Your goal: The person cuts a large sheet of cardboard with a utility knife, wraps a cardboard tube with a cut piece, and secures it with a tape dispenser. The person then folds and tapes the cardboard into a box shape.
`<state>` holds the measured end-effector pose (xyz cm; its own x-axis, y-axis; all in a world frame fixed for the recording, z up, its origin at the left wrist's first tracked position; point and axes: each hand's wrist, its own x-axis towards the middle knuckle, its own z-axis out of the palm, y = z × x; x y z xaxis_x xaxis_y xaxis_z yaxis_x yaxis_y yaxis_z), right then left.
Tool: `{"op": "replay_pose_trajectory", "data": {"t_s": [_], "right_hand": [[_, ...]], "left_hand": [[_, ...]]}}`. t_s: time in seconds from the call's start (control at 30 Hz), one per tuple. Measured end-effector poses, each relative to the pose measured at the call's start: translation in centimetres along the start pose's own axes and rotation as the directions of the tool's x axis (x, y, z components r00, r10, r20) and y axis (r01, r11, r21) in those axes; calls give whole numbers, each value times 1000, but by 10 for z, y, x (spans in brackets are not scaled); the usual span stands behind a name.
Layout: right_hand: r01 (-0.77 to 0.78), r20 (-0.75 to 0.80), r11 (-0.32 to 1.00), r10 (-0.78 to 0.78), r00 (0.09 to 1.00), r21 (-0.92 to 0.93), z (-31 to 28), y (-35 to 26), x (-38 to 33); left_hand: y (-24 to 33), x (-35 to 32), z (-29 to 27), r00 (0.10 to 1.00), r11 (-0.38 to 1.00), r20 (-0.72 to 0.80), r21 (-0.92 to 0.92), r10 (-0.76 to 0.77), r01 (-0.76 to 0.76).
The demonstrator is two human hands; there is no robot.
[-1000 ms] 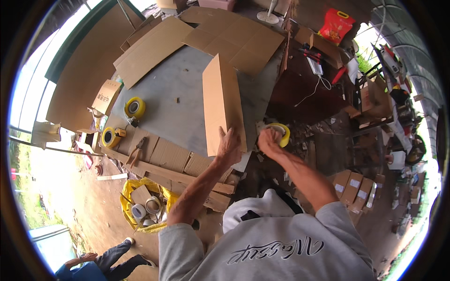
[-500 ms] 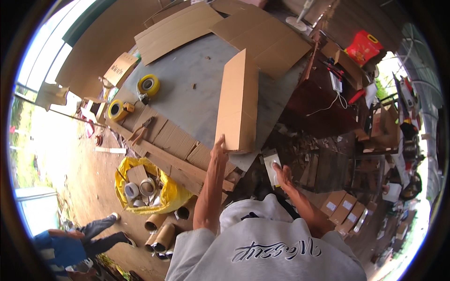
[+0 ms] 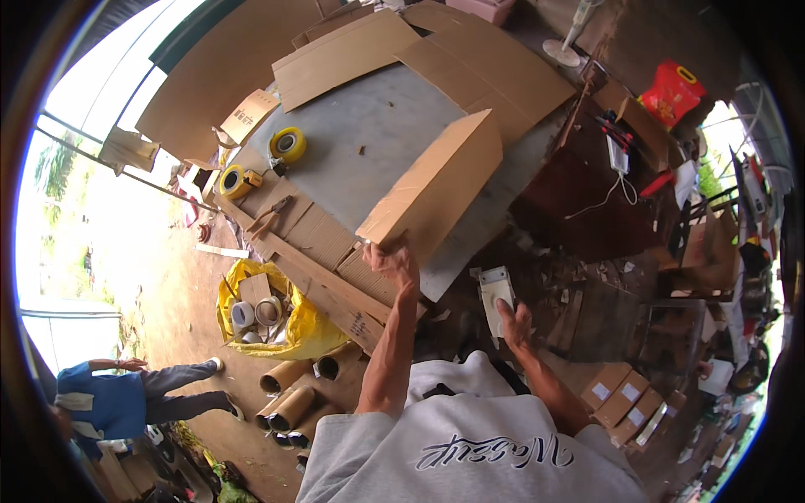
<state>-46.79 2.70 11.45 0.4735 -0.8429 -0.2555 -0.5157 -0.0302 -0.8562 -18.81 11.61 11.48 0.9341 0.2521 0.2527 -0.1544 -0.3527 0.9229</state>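
A long, narrow cardboard box slants over the grey tabletop, its far end pointing up and to the right. At its near end, my left hand grips the lower edge with curled fingers. Off the table's near right corner, my right hand is closed round a flat, pale rectangular object, its thumb lying on top. What kind of object this is I cannot make out. Some of the right fingers are hidden beneath it.
Flat cardboard sheets cover the table's far side. Two yellow tape rolls and pliers lie at the left. Below are a yellow bag of rolls and several cardboard tubes. Small boxes sit at right. A person stands lower left.
The box has turned clockwise, its near end swinging left and its far end right. My left hand now grips that end from below. The pale object remains in my right hand.
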Motion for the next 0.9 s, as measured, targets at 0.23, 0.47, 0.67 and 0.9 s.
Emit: {"op": "replay_pose_trajectory", "data": {"t_s": [0.23,0.47,0.67,0.9], "right_hand": [[288,57,954,-284,957,-86,-23,-32,-16],[698,247,695,-655,714,-174,-28,-72,-14],[675,494,732,-555,669,-92,-5,-97,-27],[434,552,866,-242,798,-249,51,-99,-42]], "left_hand": [[-22,-46,-34,929,950,315,177,195,-259],[34,-38,-92,536,909,803,19,-261,416],[44,-4,-108,12,763,992,91,-129,640],[-22,11,-126,146,669,947,88,-285,738]]}}
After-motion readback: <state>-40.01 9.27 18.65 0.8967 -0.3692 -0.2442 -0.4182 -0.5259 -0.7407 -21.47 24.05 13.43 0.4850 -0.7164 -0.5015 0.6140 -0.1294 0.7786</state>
